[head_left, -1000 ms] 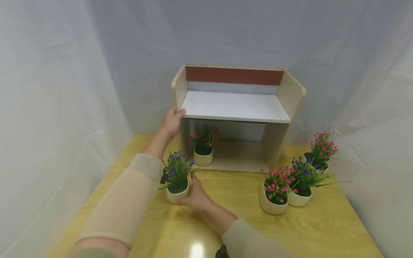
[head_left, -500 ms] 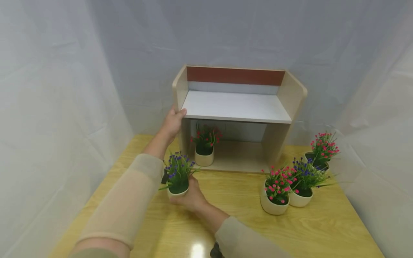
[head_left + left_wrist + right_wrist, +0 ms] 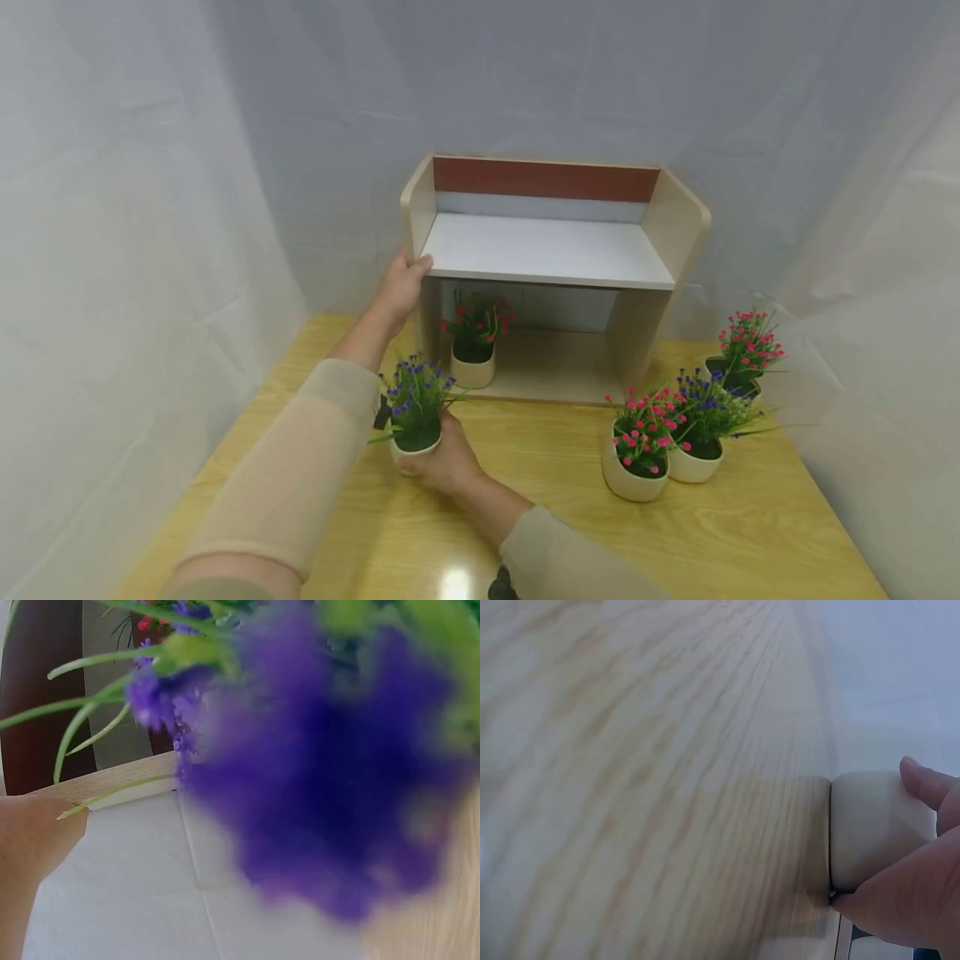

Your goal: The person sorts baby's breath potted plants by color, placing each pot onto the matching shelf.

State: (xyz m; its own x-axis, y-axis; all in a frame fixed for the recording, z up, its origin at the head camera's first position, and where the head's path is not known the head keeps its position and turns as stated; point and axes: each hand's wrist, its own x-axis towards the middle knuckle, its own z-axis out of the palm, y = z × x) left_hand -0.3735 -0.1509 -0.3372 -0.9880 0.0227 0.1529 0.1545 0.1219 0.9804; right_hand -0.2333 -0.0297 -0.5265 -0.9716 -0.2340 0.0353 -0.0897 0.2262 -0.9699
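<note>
Left grip (image 3: pixel 397 290) holds shelf unit (image 3: pixel 551 248) at nine o'clock; right grip (image 3: pixel 452 458) grasps purple-flowered pot (image 3: pixel 417 408) between unit's seven and eight.

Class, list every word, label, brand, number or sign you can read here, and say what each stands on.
None: no text can be read in any current view.
Shelf unit: no lettering shows, nor on its red-brown strip.
Pot in the right hand: plain where it shows.
Wooden table: grain only.
Hidden sides cannot be checked.
</note>
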